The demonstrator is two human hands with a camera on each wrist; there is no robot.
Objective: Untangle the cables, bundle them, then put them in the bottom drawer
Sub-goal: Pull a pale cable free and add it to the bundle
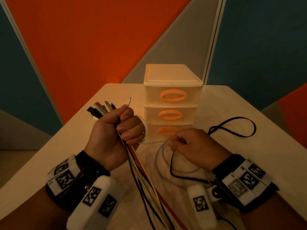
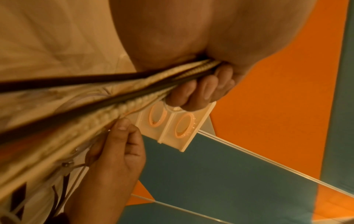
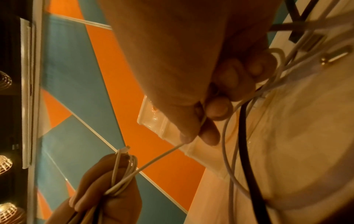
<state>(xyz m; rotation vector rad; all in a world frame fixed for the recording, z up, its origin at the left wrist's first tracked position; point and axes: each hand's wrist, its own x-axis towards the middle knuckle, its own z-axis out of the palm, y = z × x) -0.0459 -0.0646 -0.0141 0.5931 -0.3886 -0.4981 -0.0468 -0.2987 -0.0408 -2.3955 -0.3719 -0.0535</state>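
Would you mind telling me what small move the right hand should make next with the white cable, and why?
Probably draw the white cable on through. The right hand pinches it, a loop circles the left hand gripping the bundle, and black cable slack lies on the table.

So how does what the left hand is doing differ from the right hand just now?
The left hand is fisted round the whole bundle of cables, plugs sticking out above it; the right hand only pinches a single thin white cable between thumb and fingertip. The left hand is raised and upright; the right hand sits lower, near the table. Both are in front of the closed drawer unit, and the white cable joins them.
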